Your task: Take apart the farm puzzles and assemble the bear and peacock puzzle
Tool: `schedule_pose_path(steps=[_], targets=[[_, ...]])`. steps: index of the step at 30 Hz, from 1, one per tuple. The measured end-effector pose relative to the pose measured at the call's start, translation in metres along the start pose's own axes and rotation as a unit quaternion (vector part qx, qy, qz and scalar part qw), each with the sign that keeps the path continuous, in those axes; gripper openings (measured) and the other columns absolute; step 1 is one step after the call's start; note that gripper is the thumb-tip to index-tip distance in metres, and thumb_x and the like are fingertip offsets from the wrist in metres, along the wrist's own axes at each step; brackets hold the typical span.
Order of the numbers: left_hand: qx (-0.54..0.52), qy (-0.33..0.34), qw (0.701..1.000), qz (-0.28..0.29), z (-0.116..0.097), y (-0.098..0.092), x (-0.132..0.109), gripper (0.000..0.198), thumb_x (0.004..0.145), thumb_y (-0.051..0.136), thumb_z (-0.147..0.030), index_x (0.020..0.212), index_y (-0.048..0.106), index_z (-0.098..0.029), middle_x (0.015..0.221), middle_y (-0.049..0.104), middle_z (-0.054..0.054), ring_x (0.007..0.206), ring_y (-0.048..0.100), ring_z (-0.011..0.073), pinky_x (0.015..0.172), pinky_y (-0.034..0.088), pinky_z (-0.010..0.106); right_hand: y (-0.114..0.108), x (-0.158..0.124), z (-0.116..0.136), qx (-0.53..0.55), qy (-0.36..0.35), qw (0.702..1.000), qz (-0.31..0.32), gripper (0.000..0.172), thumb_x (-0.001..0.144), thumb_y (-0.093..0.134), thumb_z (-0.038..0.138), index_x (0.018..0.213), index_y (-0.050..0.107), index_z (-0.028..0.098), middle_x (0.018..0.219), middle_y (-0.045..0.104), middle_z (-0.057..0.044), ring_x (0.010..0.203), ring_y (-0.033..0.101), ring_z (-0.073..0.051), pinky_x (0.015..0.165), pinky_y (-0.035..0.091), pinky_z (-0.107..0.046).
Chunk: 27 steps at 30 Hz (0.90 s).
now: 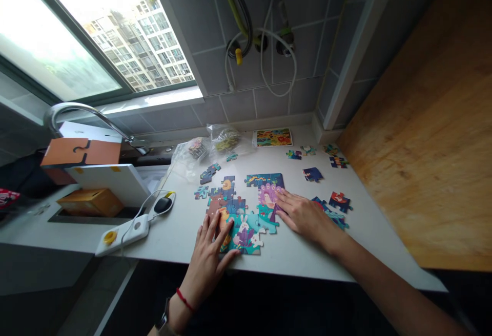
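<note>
A partly joined jigsaw puzzle (243, 223) lies flat near the front edge of the white counter. My left hand (209, 246) rests on its lower left part, fingers spread. My right hand (302, 213) touches the right side of the joined pieces, by the purple animal (268, 194), with its fingers stretched out. Loose pieces lie around: a dark pair (209, 173) and a light blue one (201, 192) at the left, a red and blue one (340, 201) and a dark one (313, 174) at the right. Pieces beside my right forearm are partly hidden by it.
Clear plastic bags (226, 140) and a picture card (272, 137) lie at the back of the counter (303, 259). On the left are a power strip (123, 234), an orange box and a faucet (92, 110). A wooden panel (430, 136) stands on the right.
</note>
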<state>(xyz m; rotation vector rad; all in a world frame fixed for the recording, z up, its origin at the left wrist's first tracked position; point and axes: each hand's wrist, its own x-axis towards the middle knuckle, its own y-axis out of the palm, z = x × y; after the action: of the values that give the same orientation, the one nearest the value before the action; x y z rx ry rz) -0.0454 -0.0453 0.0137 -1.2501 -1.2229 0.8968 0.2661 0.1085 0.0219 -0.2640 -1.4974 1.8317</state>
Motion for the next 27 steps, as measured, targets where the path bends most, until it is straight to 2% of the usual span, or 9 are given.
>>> schedule_pose_path(steps=[2,4,6,8,10,14,16,19,27], targets=[[-0.02,-0.011,1.0,-0.001,-0.001,0.001,-0.001,0.066,0.102,0.061,-0.045,0.163,0.039,-0.032,0.175,0.024,0.014,0.16,0.024,0.0428,0.118,0.041,0.065,-0.004,-0.005,0.004,0.021,-0.029,0.998,-0.043,0.029,0.102,0.054,0.02,0.116,0.078,0.014,0.122,0.079,-0.015,0.122,0.072,-0.029,0.105,0.059,-0.046],[-0.042,-0.024,0.999,-0.005,-0.001,0.002,-0.002,0.065,0.102,0.061,-0.045,0.162,0.04,-0.03,0.173,0.027,0.017,0.16,0.024,0.0431,0.119,0.038,0.069,-0.01,-0.014,0.011,0.047,-0.044,0.994,-0.09,0.031,0.105,0.05,0.021,0.095,0.079,0.017,0.096,0.083,-0.011,0.105,0.077,-0.027,0.093,0.062,-0.04],[-0.068,-0.044,0.997,-0.014,0.0,0.002,-0.002,0.063,0.103,0.06,-0.045,0.161,0.041,-0.03,0.172,0.031,0.018,0.16,0.023,0.0433,0.119,0.033,0.073,-0.015,-0.025,0.019,0.057,-0.044,0.989,-0.127,0.041,0.106,0.048,0.022,0.073,0.072,0.02,0.07,0.073,-0.007,0.079,0.074,-0.023,0.074,0.059,-0.035],[-0.101,-0.073,0.992,-0.027,0.004,0.003,-0.002,0.058,0.105,0.056,-0.044,0.16,0.041,-0.03,0.169,0.036,0.017,0.16,0.024,0.0421,0.119,0.031,0.075,-0.017,-0.037,0.027,0.059,-0.044,0.986,-0.151,0.048,0.107,0.046,0.022,0.061,0.061,0.023,0.058,0.062,-0.004,0.06,0.063,-0.019,0.059,0.049,-0.032],[-0.131,-0.102,0.985,-0.047,0.012,0.002,0.0,0.052,0.107,0.05,-0.045,0.157,0.044,-0.029,0.166,0.041,0.018,0.159,0.027,0.0405,0.118,0.035,0.072,-0.017,-0.048,0.033,0.068,-0.044,0.982,-0.168,0.05,0.107,0.046,0.022,0.058,0.054,0.024,0.054,0.056,-0.002,0.052,0.055,-0.017,0.054,0.042,-0.033],[-0.138,-0.137,0.977,-0.092,0.045,-0.002,0.007,0.052,0.107,0.047,-0.05,0.15,0.048,-0.022,0.161,0.047,0.02,0.157,0.033,0.0389,0.119,0.039,0.066,-0.014,-0.059,0.036,0.109,0.008,0.976,-0.189,0.05,0.107,0.047,0.024,0.057,0.045,0.025,0.053,0.05,0.001,0.05,0.049,-0.015,0.055,0.039,-0.032],[-0.128,-0.135,0.98,-0.072,0.065,-0.006,0.013,0.053,0.108,0.043,-0.05,0.149,0.048,-0.018,0.157,0.052,0.02,0.153,0.041,0.0365,0.119,0.043,0.06,-0.013,-0.06,0.034,0.125,0.036,0.97,-0.206,0.052,0.107,0.048,0.027,0.056,0.04,0.024,0.051,0.045,0.003,0.047,0.045,-0.013,0.053,0.038,-0.031],[-0.121,-0.132,0.982,-0.062,0.093,-0.013,0.024,0.055,0.104,0.049,-0.05,0.146,0.051,-0.015,0.147,0.061,0.02,0.142,0.056,0.0347,0.119,0.045,0.056,-0.01,-0.061,0.028,0.136,0.052,0.959,-0.244,0.055,0.105,0.053,0.032,0.054,0.035,0.024,0.048,0.038,0.005,0.042,0.039,-0.01,0.049,0.033,-0.029],[-0.129,-0.103,0.986,-0.014,0.137,-0.028,0.07,0.057,0.093,0.062,-0.042,0.144,0.055,-0.018,0.145,0.065,0.015,0.135,0.062,0.0316,0.117,0.049,0.049,-0.007,-0.066,0.02,0.154,0.074,0.939,-0.297,0.056,0.102,0.057,0.033,0.053,0.032,0.023,0.047,0.032,0.006,0.041,0.031,-0.009,0.045,0.027,-0.028]])
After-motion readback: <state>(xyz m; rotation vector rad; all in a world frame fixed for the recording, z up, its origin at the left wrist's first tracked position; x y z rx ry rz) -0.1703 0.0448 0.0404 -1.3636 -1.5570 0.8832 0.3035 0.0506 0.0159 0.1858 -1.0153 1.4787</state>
